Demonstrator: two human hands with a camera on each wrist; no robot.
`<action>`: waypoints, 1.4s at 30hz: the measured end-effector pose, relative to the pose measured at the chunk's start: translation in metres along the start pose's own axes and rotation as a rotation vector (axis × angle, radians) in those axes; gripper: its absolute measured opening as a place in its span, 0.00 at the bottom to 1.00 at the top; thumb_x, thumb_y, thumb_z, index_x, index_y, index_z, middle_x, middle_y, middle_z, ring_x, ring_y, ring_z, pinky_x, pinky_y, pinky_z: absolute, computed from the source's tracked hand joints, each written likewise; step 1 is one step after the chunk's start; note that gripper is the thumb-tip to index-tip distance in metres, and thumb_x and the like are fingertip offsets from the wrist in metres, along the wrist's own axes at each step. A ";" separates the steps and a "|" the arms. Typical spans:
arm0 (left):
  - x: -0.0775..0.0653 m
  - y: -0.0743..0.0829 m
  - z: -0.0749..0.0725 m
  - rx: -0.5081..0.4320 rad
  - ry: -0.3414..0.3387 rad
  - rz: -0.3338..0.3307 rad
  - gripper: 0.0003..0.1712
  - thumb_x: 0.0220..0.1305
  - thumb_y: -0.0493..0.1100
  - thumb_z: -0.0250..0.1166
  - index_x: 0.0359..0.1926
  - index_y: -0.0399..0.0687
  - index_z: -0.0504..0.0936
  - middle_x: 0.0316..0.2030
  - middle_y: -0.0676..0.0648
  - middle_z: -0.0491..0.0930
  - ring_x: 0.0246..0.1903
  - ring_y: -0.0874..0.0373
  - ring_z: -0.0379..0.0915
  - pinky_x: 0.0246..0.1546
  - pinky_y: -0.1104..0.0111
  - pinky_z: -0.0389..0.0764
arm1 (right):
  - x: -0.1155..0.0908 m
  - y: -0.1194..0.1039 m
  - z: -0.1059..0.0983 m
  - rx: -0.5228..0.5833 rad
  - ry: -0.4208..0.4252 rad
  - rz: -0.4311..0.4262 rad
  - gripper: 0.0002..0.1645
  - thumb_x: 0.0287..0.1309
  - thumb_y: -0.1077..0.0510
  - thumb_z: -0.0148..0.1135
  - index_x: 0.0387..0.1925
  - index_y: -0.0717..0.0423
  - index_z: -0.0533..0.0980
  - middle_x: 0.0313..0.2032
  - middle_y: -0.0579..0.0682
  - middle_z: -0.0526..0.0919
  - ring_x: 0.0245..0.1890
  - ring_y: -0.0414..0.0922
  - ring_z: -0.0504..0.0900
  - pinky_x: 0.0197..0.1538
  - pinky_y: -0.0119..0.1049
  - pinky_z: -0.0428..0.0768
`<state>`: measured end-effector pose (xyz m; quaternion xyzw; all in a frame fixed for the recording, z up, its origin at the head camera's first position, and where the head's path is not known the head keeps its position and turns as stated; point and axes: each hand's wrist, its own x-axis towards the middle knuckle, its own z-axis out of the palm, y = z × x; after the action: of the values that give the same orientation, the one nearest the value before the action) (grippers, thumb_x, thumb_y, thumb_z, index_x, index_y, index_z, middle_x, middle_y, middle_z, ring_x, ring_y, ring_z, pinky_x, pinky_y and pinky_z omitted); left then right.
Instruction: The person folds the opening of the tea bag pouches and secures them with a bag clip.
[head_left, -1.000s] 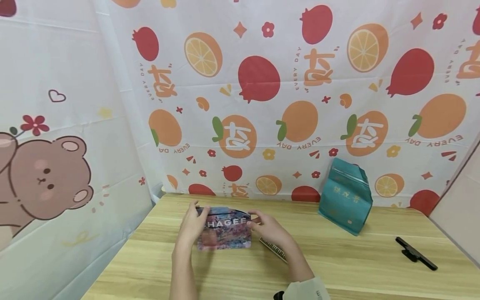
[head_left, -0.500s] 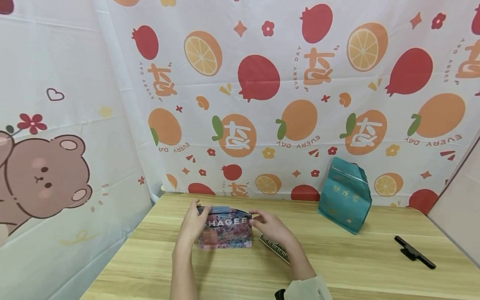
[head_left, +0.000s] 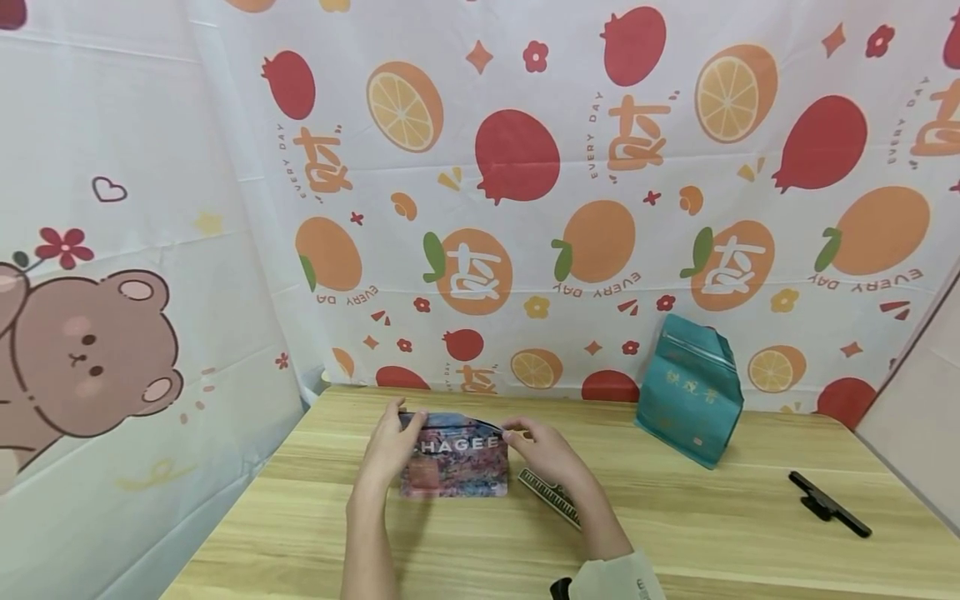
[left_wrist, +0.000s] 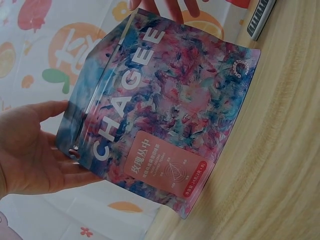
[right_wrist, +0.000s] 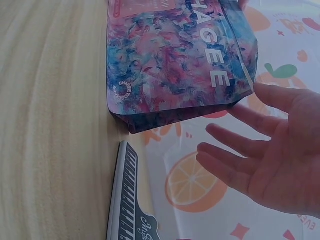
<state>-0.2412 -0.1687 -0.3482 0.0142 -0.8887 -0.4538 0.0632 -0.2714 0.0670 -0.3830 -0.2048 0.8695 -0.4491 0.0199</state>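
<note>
A colourful CHAGEE pouch (head_left: 461, 462) stands upright on the wooden table, its printed front toward the head camera. At its upper left corner, my left hand (head_left: 388, 446) grips it, thumb in front and fingers behind. My right hand (head_left: 546, 454) is at the opposite upper corner. In the right wrist view, the right thumb and index finger meet the pouch (right_wrist: 170, 60) at that corner, while the other fingers spread out free. A dark line runs along the pouch's top edge in the head view. Beside the right forearm lies a flat strip with a piano-key pattern (right_wrist: 129, 195).
A teal pouch (head_left: 690, 396) stands at the back right of the table (head_left: 300, 517), near the fruit-print curtain (head_left: 540, 233). Farther right lies a black bar with a small clip-like part (head_left: 828, 504). A bear-print curtain (head_left: 112, 350) hangs on the left.
The CHAGEE pouch has shifted slightly to the right, and both hands have moved a little with it. More of the piano-key strip shows beside the right forearm.
</note>
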 end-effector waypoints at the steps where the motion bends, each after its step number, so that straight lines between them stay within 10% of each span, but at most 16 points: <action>1: 0.000 0.000 0.000 0.001 0.001 0.004 0.35 0.70 0.51 0.46 0.67 0.31 0.49 0.63 0.27 0.53 0.61 0.33 0.50 0.56 0.44 0.55 | 0.000 0.000 0.000 0.002 -0.001 0.002 0.19 0.66 0.49 0.49 0.50 0.55 0.75 0.50 0.55 0.75 0.54 0.58 0.69 0.51 0.54 0.67; 23: -0.002 -0.003 0.004 0.010 0.021 0.100 0.42 0.67 0.62 0.46 0.65 0.31 0.55 0.57 0.29 0.64 0.56 0.33 0.59 0.52 0.44 0.59 | -0.006 -0.003 -0.006 -0.016 -0.017 -0.003 0.15 0.65 0.50 0.51 0.44 0.55 0.75 0.43 0.50 0.77 0.47 0.53 0.74 0.46 0.49 0.72; 33: -0.004 0.001 0.000 0.036 -0.030 0.061 0.35 0.69 0.53 0.48 0.66 0.32 0.54 0.61 0.30 0.59 0.60 0.35 0.54 0.55 0.45 0.57 | -0.008 -0.006 -0.010 0.011 -0.041 -0.004 0.13 0.65 0.52 0.51 0.44 0.56 0.75 0.43 0.50 0.78 0.48 0.54 0.74 0.48 0.51 0.71; 42: -0.008 0.007 -0.001 0.081 0.026 0.172 0.31 0.64 0.45 0.58 0.63 0.35 0.62 0.63 0.31 0.56 0.65 0.38 0.42 0.58 0.44 0.50 | -0.012 -0.007 -0.007 0.017 -0.045 -0.004 0.17 0.66 0.50 0.50 0.47 0.57 0.74 0.44 0.52 0.78 0.49 0.54 0.73 0.48 0.51 0.70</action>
<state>-0.2331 -0.1653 -0.3428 -0.0535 -0.9033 -0.4104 0.1129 -0.2594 0.0737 -0.3749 -0.2166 0.8646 -0.4516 0.0402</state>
